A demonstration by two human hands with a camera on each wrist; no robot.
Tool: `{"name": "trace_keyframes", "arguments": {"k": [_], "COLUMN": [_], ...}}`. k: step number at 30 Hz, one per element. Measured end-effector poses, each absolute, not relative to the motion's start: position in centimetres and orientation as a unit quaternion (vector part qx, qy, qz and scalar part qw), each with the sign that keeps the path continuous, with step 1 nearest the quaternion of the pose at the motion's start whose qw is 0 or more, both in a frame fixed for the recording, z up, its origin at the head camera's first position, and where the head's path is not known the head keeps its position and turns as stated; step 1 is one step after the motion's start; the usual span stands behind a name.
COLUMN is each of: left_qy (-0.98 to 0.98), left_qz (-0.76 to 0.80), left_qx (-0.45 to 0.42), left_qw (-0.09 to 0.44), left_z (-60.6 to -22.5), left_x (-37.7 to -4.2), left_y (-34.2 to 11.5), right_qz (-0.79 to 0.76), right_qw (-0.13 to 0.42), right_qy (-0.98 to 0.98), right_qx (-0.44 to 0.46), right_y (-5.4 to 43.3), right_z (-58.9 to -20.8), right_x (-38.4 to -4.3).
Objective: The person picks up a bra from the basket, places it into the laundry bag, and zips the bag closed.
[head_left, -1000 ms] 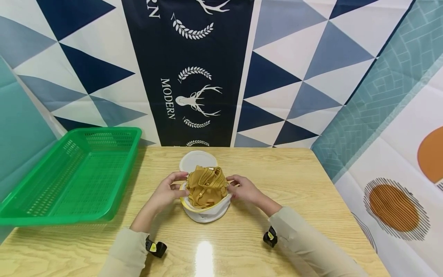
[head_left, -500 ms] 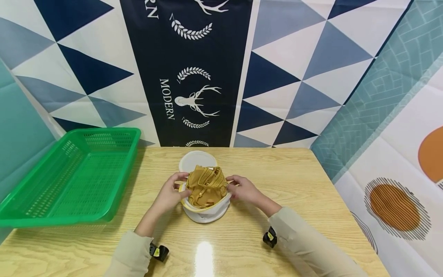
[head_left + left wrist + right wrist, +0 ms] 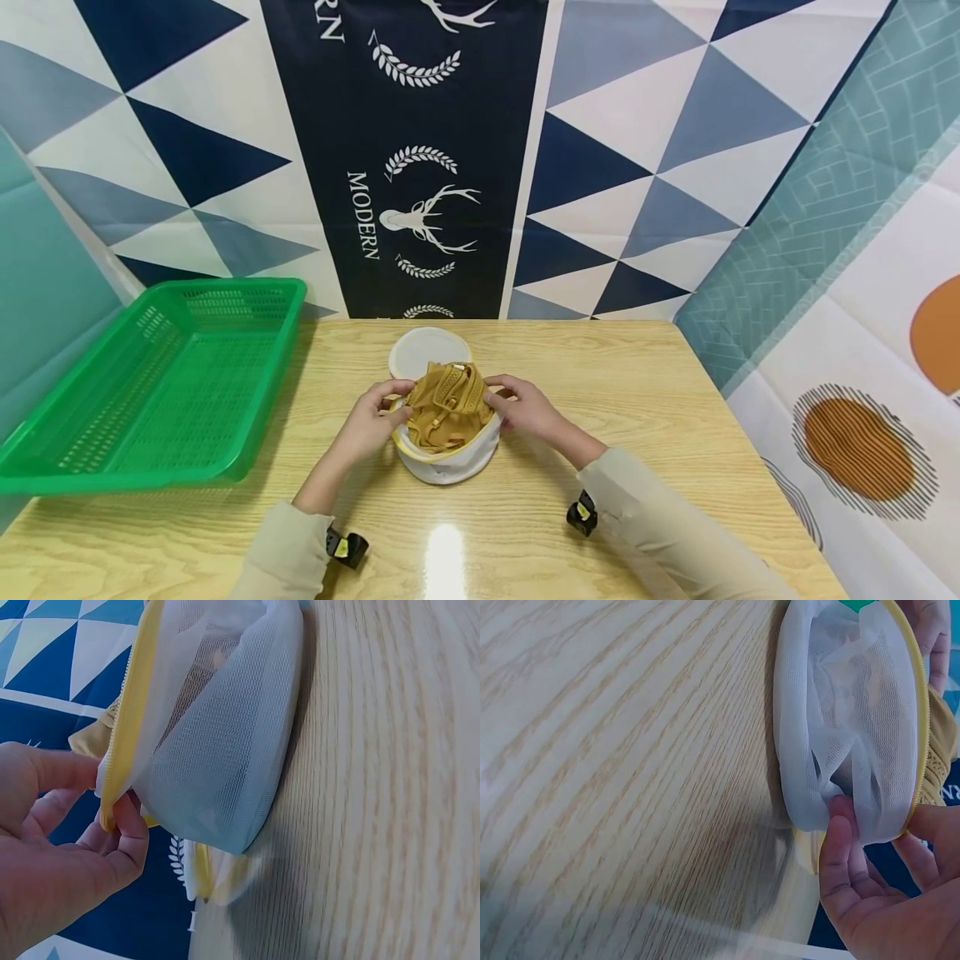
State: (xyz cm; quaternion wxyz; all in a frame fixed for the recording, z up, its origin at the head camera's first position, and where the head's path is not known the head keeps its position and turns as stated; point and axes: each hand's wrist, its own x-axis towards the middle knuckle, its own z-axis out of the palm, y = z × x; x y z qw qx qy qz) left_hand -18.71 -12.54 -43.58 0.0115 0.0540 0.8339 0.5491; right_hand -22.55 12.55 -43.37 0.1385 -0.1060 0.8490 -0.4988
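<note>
A round white mesh laundry bag (image 3: pixel 450 472) with a yellow zipper edge (image 3: pixel 129 712) stands unzipped on the table. Its round white lid (image 3: pixel 429 343) is folded back behind it. Bunched inside, and rising above the rim, is a mustard-coloured strappy garment (image 3: pixel 442 421) that looks like a bra. At the left side of the opening my left hand (image 3: pixel 367 423) pinches the zippered rim between thumb and curled fingers. My right hand (image 3: pixel 531 410) grips the opposite side, its thumb at the zipper edge and its fingers against the mesh wall (image 3: pixel 870 742).
To the left, a large green plastic basket (image 3: pixel 258 400) with perforated walls sits on the wooden table (image 3: pixel 600 367). Patterned cloth (image 3: pixel 600 167) hangs behind the table's back edge. Light glares off the tabletop in front of the bag.
The right thumb has moved inward over the rim, onto the garment's edge. The garment has shifted slightly and sits a little lower. The left hand stays at the rim, hardly moved.
</note>
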Motion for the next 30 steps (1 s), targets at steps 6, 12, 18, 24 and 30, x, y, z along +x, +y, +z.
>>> {"name": "trace_keyframes", "arguments": {"k": [6, 12, 18, 24, 30], "left_qy": [0.832, 0.821, 0.816, 0.827, 0.819], "left_qz": [0.552, 0.566, 0.573, 0.557, 0.568], "left_qx": [0.059, 0.063, 0.067, 0.067, 0.074], "left_qw": [0.015, 0.029, 0.031, 0.022, 0.023], "left_z": [-43.31, -43.01, -42.93, -43.15, -43.24], "left_x": [-18.93, -19.11, -19.24, -19.33, -19.38], "left_y": [-12.41, -12.31, -12.04, -11.98, -11.99], "right_qz": [-0.490, -0.492, -0.487, -0.493, -0.459], "right_qw": [0.120, 0.110, 0.096, 0.092, 0.044], "right_qy": [0.857, 0.858, 0.860, 0.857, 0.876], "right_qx": [-0.107, -0.100, -0.115, -0.117, -0.141], "right_y": [12.57, 12.46, 12.40, 12.43, 12.56], "right_z": [-43.35, -43.25, -43.04, -43.11, -43.19], "right_x": [-22.40, -22.22, -22.11, -22.10, -21.95]}}
